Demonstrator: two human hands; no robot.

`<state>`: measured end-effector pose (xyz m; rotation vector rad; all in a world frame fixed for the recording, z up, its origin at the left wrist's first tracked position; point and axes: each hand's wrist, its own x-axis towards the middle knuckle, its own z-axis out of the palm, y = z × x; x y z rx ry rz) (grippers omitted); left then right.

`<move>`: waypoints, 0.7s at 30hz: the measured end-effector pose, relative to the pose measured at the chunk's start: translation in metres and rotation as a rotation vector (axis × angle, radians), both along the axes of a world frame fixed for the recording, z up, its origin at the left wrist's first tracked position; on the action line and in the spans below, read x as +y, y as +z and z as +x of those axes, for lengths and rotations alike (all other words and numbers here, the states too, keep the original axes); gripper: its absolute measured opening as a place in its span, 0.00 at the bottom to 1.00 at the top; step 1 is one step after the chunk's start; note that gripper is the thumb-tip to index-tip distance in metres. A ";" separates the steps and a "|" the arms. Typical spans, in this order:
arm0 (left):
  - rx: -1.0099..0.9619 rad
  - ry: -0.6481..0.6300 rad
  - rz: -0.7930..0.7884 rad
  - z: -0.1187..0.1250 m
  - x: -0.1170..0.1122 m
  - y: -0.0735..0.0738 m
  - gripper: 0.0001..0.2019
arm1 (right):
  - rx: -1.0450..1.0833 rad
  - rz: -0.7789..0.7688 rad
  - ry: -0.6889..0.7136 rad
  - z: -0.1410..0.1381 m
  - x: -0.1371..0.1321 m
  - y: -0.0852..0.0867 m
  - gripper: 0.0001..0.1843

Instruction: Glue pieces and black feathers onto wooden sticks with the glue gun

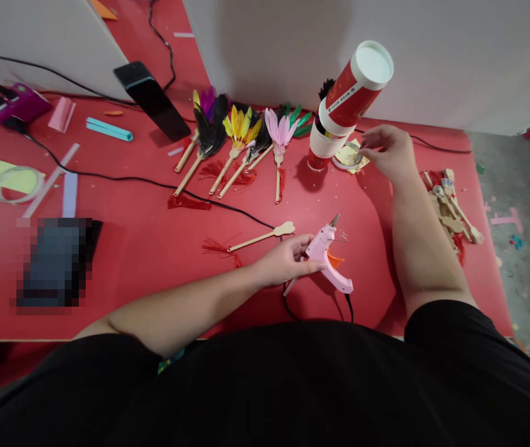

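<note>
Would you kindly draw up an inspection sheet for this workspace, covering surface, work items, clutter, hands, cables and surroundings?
Surface: red tabletop, dotted with small scraps.
Work items: pink glue gun; wooden stick with red tassel, apart from the feathered sticks farther back.
Clutter: stacked paper cups, lavender strip, black device standing tilted.
Hands: left hand holds the glue gun; right hand is at the yellow paper near the cups, its grasp unclear.
Cables: black cable runs across the tabletop from the purple power strip; a cord leaves the glue gun's handle.
Surroundings: grey floor at right, with paper scraps.
</note>
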<state>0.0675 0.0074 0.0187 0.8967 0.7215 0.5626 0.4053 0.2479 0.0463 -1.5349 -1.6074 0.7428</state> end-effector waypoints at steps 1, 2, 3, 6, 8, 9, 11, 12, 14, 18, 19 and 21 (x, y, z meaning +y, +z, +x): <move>-0.003 0.000 0.002 0.000 0.000 0.000 0.35 | -0.020 0.000 -0.007 0.000 -0.001 0.001 0.24; -0.005 0.000 0.004 0.000 0.000 0.000 0.34 | -0.041 -0.003 -0.014 0.000 -0.002 0.003 0.22; -0.006 -0.002 0.007 0.000 0.000 0.000 0.34 | -0.058 -0.005 -0.022 0.000 -0.002 0.004 0.21; -0.006 -0.004 0.013 0.000 0.000 0.000 0.34 | -0.041 -0.029 -0.030 -0.002 -0.004 0.008 0.18; -0.003 -0.005 0.017 0.000 0.000 0.000 0.34 | 0.005 -0.075 -0.019 -0.002 -0.006 0.010 0.17; -0.002 -0.004 0.019 -0.001 0.000 0.000 0.34 | 0.025 -0.101 -0.007 -0.002 -0.008 0.011 0.17; -0.004 -0.003 0.022 -0.001 0.000 0.000 0.34 | 0.048 -0.142 0.018 -0.001 -0.010 0.013 0.17; -0.007 -0.002 0.023 -0.001 0.000 0.000 0.34 | 0.048 -0.156 0.028 0.000 -0.011 0.014 0.17; -0.014 0.000 0.024 0.000 0.000 0.001 0.33 | 0.040 -0.173 0.041 0.002 -0.013 0.016 0.17; -0.016 -0.002 0.016 0.000 0.000 0.001 0.33 | 0.054 -0.228 0.061 0.005 -0.015 0.019 0.18; -0.011 -0.002 0.014 0.000 0.000 0.001 0.34 | 0.075 -0.243 0.057 0.005 -0.015 0.020 0.19; -0.001 0.001 0.015 0.000 0.000 0.001 0.34 | 0.139 -0.254 0.040 0.004 -0.015 0.021 0.21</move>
